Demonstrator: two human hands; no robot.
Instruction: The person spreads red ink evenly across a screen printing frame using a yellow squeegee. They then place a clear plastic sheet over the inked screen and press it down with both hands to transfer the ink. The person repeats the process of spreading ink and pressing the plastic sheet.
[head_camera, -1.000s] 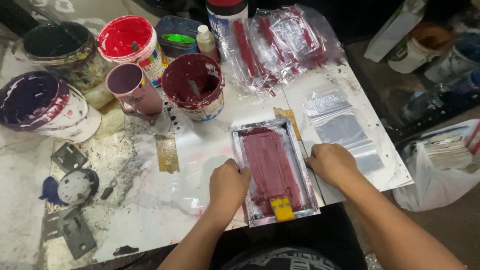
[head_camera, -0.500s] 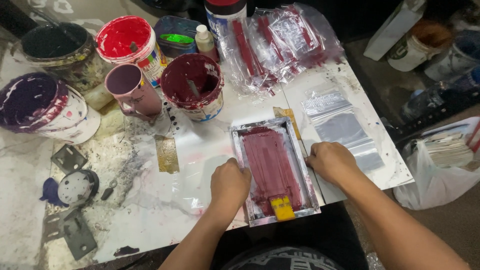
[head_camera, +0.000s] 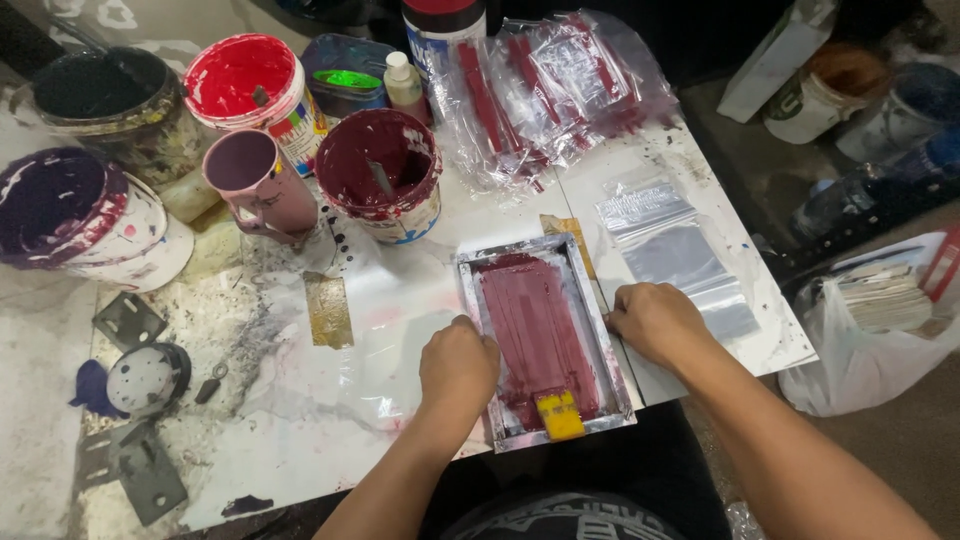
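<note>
A small metal-framed printing screen (head_camera: 470, 290) smeared with dark red ink lies flat on the white table (head_camera: 300, 420). A yellow squeegee (head_camera: 559, 414) rests at its near end. My left hand (head_camera: 458, 365) is curled against the frame's left edge. My right hand (head_camera: 652, 320) presses on the frame's right edge, fingers bent. A stack of clear plastic bags (head_camera: 680, 255) lies just right of the screen.
Open ink tubs stand at the back: dark red (head_camera: 378, 170), bright red (head_camera: 240, 85), black (head_camera: 100, 90), purple (head_camera: 55, 205), plus a pink mug (head_camera: 255, 180). Printed bags (head_camera: 560, 85) are piled behind. Metal brackets (head_camera: 130, 320) lie left. A white sack (head_camera: 880, 320) sits right.
</note>
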